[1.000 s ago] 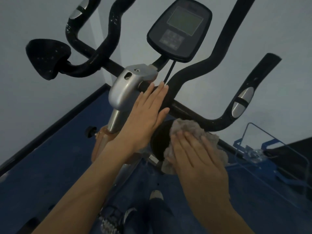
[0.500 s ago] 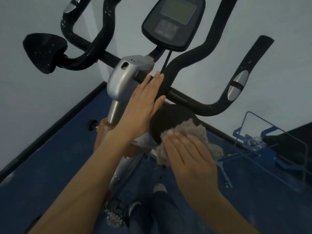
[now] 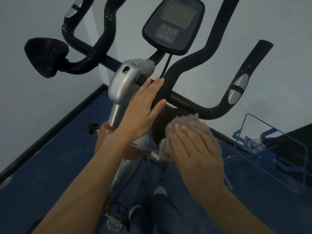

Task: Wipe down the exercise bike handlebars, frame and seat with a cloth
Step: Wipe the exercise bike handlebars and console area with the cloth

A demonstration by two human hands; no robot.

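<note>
Hands lie flat, fingers straight: right hand (image 3: pixel 192 149) presses cloth (image 3: pixel 190 122) on black pad (image 3: pixel 162 127); left hand (image 3: pixel 143 108) rests against handlebars (image 3: pixel 185 100).

Black foam-wrapped handlebars (image 3: pixel 184 65), dust-speckled, curving up left and right from a silver clamp on the frame post (image 3: pixel 122 85). Round black elbow pad (image 3: pixel 162 125) below the right bar, half covered by a crumpled grey cloth (image 3: pixel 190 125); matching pad (image 3: pixel 45 56) far left.
</note>
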